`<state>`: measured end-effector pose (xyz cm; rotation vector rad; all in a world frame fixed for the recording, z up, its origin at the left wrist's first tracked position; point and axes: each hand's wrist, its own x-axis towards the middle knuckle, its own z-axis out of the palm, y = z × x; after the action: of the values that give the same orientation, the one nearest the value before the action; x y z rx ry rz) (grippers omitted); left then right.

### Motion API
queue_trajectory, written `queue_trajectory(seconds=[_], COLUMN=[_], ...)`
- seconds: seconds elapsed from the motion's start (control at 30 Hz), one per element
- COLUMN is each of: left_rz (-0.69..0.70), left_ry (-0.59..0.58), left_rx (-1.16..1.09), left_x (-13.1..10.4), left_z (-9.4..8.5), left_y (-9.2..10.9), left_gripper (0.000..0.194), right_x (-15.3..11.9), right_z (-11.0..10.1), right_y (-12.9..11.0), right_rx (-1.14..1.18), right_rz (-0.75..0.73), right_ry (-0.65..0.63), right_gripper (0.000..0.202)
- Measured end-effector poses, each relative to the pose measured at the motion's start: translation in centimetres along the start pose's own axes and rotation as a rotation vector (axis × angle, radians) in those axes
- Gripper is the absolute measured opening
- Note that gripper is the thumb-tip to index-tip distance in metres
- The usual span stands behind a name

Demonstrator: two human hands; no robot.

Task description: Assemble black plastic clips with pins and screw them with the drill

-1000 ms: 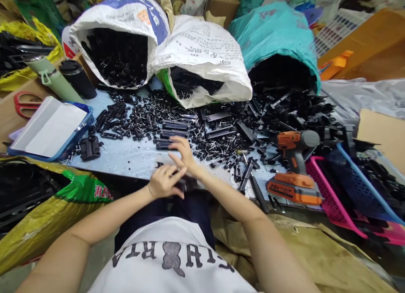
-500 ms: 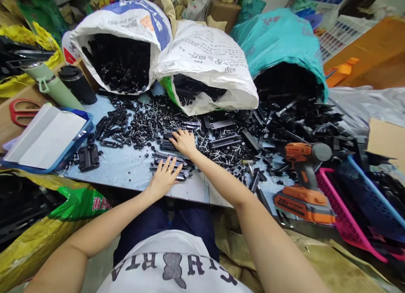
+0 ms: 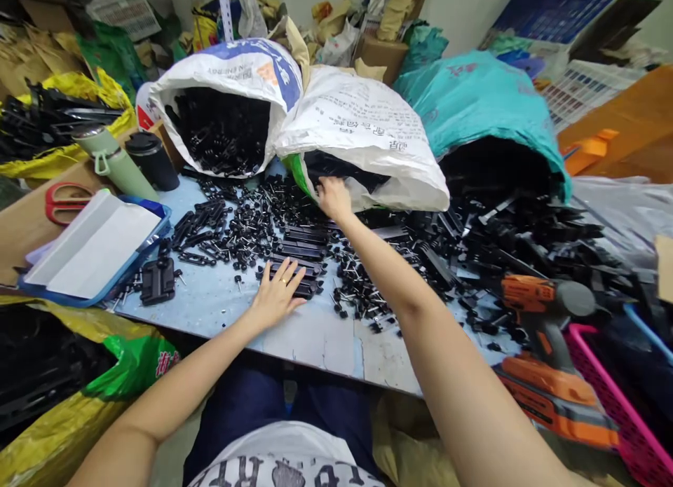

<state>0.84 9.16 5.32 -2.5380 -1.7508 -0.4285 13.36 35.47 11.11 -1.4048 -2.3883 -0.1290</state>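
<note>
My left hand (image 3: 276,291) lies with its fingers spread over the near end of a row of long black plastic pieces (image 3: 305,250), touching the closest ones. My right hand (image 3: 335,198) reaches to the mouth of the middle white sack (image 3: 362,133), which holds more black parts. Its fingers are bent at the sack's opening, and their tips are partly hidden, so whether they hold anything is unclear. Small black pieces with metal pins (image 3: 360,287) are scattered right of the row, and a heap of small black parts (image 3: 247,224) lies to its left.
An orange cordless drill (image 3: 552,361) stands at the right beside a pink basket (image 3: 620,403). Another white sack (image 3: 226,59) and a teal sack (image 3: 484,98) lie at the back. At left are a blue tray (image 3: 99,294), red scissors (image 3: 66,203), a green bottle (image 3: 123,165) and a black cup (image 3: 152,161).
My right hand has moved away from the black pieces, up to the middle sack's opening. My left hand remains on the row's near end. The view has tilted up slightly.
</note>
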Motion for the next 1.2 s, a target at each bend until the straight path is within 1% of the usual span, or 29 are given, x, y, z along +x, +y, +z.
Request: queue_trajectory(seconds=[0.07, 0.13, 0.17, 0.23, 0.3, 0.33, 0.4, 0.47, 0.5, 0.53, 0.57, 0.6, 0.63, 0.7, 0.73, 0.77, 0.8, 0.83, 0.87, 0.9, 0.93, 0.97, 1.03, 1.07, 1.1, 1.13, 1.2], left_rz=[-0.104, -0.251, -0.335, -0.503, -0.680, -0.765, -0.913, -1.061, -1.121, -1.172, -1.210, -1.235, -1.250, -1.278, -1.288, -1.290, -1.274, -1.230, -1.156, -1.058, -0.942, -0.829, -0.642, -0.553, -0.472, -0.403, -0.295], left_ry=[0.066, 0.143, 0.181, 0.236, 0.241, 0.219, 0.156, 0.081, 0.058, 0.046, 0.045, 0.046, 0.042, 0.027, 0.030, 0.053, 0.094, 0.146, 0.196, 0.232, 0.245, 0.229, 0.161, 0.124, 0.079, 0.011, -0.186], left_rx=[-0.045, -0.066, -0.065, -0.038, 0.010, 0.033, 0.058, 0.048, 0.039, 0.031, 0.025, 0.018, 0.011, -0.003, 0.000, 0.015, 0.035, 0.050, 0.050, 0.031, -0.008, -0.062, -0.154, -0.176, -0.173, -0.157, -0.110], left_x=[-0.2, 0.2, 0.7, 2.2, 4.1, 5.1, 7.0, 8.3, 8.8, 9.1, 9.3, 9.3, 9.3, 9.0, 8.8, 8.6, 8.4, 8.2, 7.9, 7.5, 7.1, 6.4, 4.5, 3.3, 1.9, 0.5, -2.2], left_z=[-0.7, -1.4, -1.8, -2.4, -3.0, -3.1, -3.2, -2.8, -2.6, -2.3, -2.1, -2.0, -1.9, -1.9, -2.0, -2.2, -2.4, -2.7, -3.0, -3.4, -3.8, -4.2, -5.0, -5.3, -5.6, -5.7, -5.8], left_y=[-1.1, -3.4, -5.0, -8.9, -13.0, -14.9, -17.9, -19.7, -20.1, -20.3, -20.3, -20.2, -20.1, -19.7, -19.3, -18.8, -18.1, -17.0, -15.7, -14.0, -12.0, -9.8, -5.0, -2.7, -0.6, 1.2, 4.1], left_gripper=[0.058, 0.056, 0.055, 0.051, 0.046, 0.042, 0.034, 0.031, 0.031, 0.032, 0.033, 0.033, 0.033, 0.031, 0.031, 0.031, 0.032, 0.033, 0.033, 0.031, 0.030, 0.028, 0.025, 0.023, 0.022, 0.021, 0.021], right_x=[3.7, 6.5, 7.4, 8.3, 8.3, 8.0, 6.8, 4.4, 2.4, -0.3, -3.6, -7.5, -11.8, -21.1, -25.4, -29.1, -31.9, -33.8, -34.7, -34.6, -33.9, -32.6, -29.6, -28.4, -27.6, -27.2, -27.9], right_z=[0.3, 1.1, 1.7, 2.7, 3.4, 3.5, 2.9, 1.2, 0.1, -1.2, -2.5, -3.8, -5.0, -6.5, -6.8, -6.8, -6.5, -5.9, -5.3, -4.6, -4.1, -3.7, -3.4, -3.4, -3.5, -3.6, -3.7], right_y=[1.4, 2.1, 2.1, 2.0, 1.8, 1.7, 1.7, 1.7, 1.7, 1.5, 1.3, 0.9, 0.5, -0.5, -0.9, -1.2, -1.2, -1.0, -0.6, 0.0, 0.7, 1.4, 2.6, 2.9, 2.9, 2.6, 1.4], right_rx=[-0.018, -0.033, -0.037, -0.042, -0.064, -0.076, -0.081, -0.027, 0.024, 0.087, 0.157, 0.245, 0.329, 0.450, 0.474, 0.466, 0.451, 0.427, 0.403, 0.378, 0.349, 0.318, 0.251, 0.222, 0.203, 0.194, 0.196], right_rz=[0.076, 0.082, 0.072, 0.051, 0.045, 0.046, 0.069, 0.114, 0.121, 0.101, 0.045, -0.055, -0.169, -0.361, -0.394, -0.367, -0.363, -0.346, -0.330, -0.305, -0.262, -0.208, -0.107, -0.093, -0.112, -0.160, -0.276], right_ry=[-0.054, -0.153, -0.202, -0.265, -0.273, -0.264, -0.215, -0.120, -0.064, -0.014, 0.012, 0.005, -0.042, -0.230, -0.318, -0.374, -0.388, -0.375, -0.348, -0.305, -0.253, -0.199, -0.121, -0.114, -0.127, -0.155, -0.211], right_gripper=[0.044, 0.051, 0.054, 0.057, 0.054, 0.051, 0.047, 0.047, 0.049, 0.050, 0.050, 0.049, 0.047, 0.044, 0.044, 0.044, 0.043, 0.042, 0.041, 0.040, 0.037, 0.036, 0.036, 0.037, 0.037, 0.036, 0.036])
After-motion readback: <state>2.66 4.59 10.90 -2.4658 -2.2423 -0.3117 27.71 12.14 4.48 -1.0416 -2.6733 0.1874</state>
